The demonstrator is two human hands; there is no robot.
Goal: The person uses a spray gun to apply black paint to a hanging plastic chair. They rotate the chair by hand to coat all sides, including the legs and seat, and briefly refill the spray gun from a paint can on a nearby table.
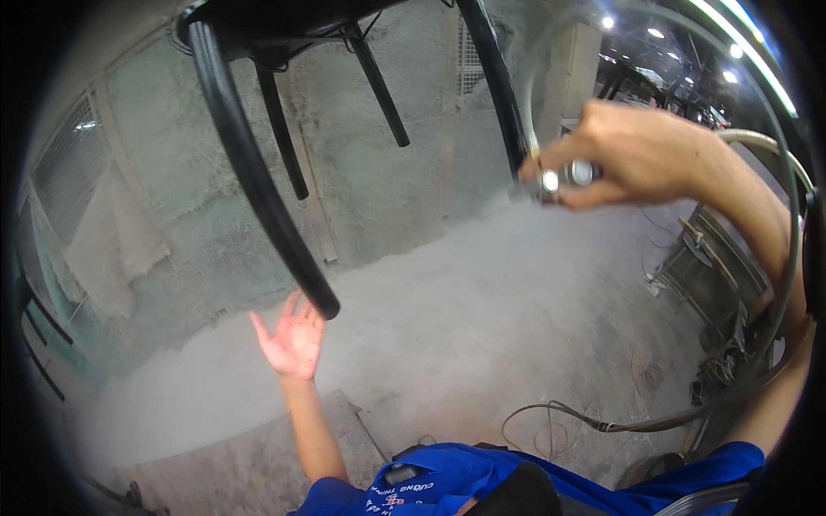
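Note:
A black chair [258, 24] hangs at the top with its legs pointing down. Its long front left leg [254, 172] slants toward my left hand [295, 346]. That hand is open, palm up with fingers spread, close by the leg's lower tip; whether it touches is unclear. My right hand [641, 155] is closed around a metal spray gun [551, 182] beside the chair's right leg [496, 77]. The gun's nozzle faces left, and pale mist [508, 232] spreads from around it. My fingers partly cover the gun's body. A clear hose [531, 103] rises from the gun.
A dusty wall [379, 189] with grilles stands behind the chair. Hoses [637, 425] loop along my right side and across the floor. Metal equipment [710, 267] sits at the right. Dark legs of other furniture [43, 335] show at the far left.

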